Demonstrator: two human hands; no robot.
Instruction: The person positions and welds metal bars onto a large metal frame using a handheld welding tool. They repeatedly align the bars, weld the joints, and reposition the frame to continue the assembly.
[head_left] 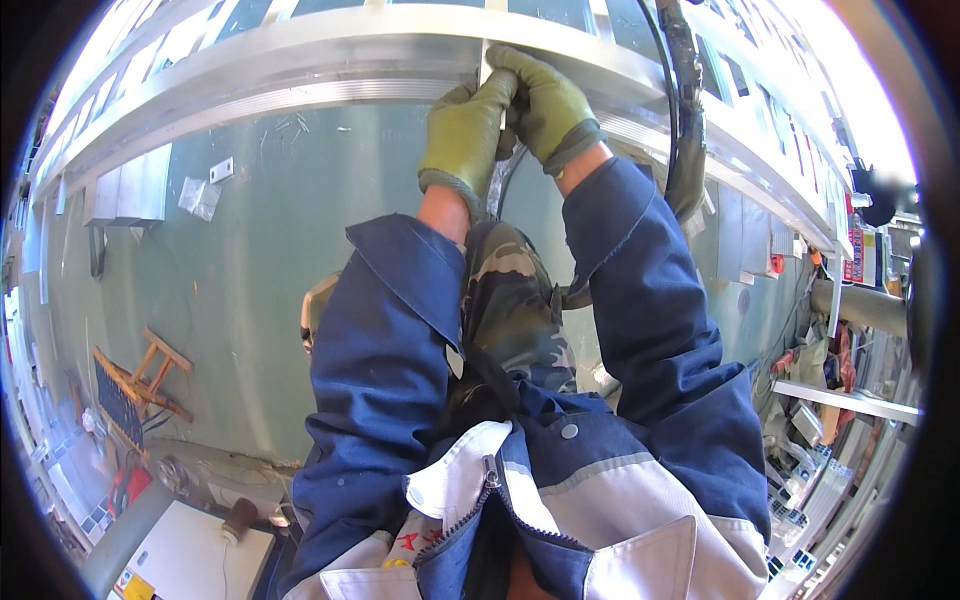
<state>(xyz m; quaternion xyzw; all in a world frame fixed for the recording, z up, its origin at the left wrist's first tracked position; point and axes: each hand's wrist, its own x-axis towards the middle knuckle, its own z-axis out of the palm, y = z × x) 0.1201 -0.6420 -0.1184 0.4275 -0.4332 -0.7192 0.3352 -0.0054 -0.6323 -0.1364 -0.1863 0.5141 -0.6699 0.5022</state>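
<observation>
Both of my hands wear olive-green work gloves and meet at a long silver metal beam (300, 62) of a ladder-like frame. My left hand (465, 132) is closed, its fingers pressed together at the beam's near edge. Beside it, my right hand (549, 104) is closed too, with its fingers curled over toward the left one. A thin pale metal edge (486, 66) shows just beside the fingertips. What the fingers grip is hidden between the gloves.
A dark cable-wrapped arm (686, 120) hangs right of my hands. On the greenish floor at left lie a metal box section (132, 188), a small plastic bag (199, 198) and a wooden stool (145, 385). Metal profiles (850, 400) and clutter crowd the right side.
</observation>
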